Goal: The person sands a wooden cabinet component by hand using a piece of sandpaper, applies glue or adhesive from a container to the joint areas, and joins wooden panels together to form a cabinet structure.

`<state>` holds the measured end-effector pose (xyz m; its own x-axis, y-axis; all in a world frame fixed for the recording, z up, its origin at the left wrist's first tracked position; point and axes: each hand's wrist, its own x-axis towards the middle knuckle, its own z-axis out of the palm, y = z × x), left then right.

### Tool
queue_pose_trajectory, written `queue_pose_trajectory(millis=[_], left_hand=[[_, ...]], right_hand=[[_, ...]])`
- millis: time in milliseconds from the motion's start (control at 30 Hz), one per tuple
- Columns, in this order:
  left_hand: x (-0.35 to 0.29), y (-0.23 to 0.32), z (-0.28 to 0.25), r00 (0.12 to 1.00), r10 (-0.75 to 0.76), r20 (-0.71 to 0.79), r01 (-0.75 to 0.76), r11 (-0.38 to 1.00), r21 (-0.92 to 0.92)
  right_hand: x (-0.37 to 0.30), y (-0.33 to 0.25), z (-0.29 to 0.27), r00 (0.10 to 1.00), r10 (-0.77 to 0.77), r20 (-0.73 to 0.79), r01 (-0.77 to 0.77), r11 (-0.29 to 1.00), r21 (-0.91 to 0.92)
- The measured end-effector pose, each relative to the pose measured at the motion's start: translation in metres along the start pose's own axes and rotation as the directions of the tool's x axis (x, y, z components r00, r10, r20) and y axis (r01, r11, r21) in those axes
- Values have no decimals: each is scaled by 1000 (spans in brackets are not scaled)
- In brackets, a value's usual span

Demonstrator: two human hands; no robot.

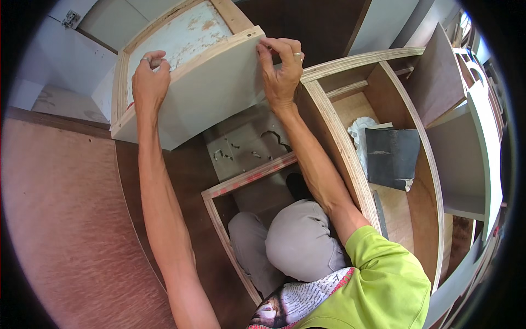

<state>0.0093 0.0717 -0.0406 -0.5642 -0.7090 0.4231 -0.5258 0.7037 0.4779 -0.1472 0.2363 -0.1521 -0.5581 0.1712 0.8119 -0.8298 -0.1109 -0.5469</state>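
A wooden drawer-like box [205, 96] with a light grey outer face and pale plywood edges is raised in front of me, tilted. Inside it shows a white panel smeared with brown patches. My left hand [150, 82] is closed at its near edge, fingers curled over the top of the wall. At the right corner, my right hand [283, 68] has thumb and fingers bent together against the box end. Whether a small item lies between those fingertips cannot be made out.
An open plywood cabinet frame [378, 66] stands at right, holding a black sheet [392, 156] and crumpled white paper [359, 131]. A wooden frame [246, 181] surrounds my knees. A reddish-brown board [71, 219] lies at left. White panels and a metal hinge [71, 19] are at the far left.
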Motion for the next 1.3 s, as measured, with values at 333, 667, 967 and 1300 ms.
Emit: queue_pose_trajectory(millis=[333,667,967,1300], left_hand=[[1,-2,-2,1000,-5,-2,5,1000,25],[3,-8,-1,1000,-9,-7,9,1000,13],[-1,-1,-3,1000,-16,-13,17,999,30],[0,-2,-2,999,-33,-32,33,999,-9]], right_hand=[[4,-13,1,992,75,106,-63,991,-114],[-9,-24,-3,992,35,118,-26,996,-80],[-19,-21,2,968,180,176,-217,952,218],[-32,-36,-1,947,221,234,-283,919,275]])
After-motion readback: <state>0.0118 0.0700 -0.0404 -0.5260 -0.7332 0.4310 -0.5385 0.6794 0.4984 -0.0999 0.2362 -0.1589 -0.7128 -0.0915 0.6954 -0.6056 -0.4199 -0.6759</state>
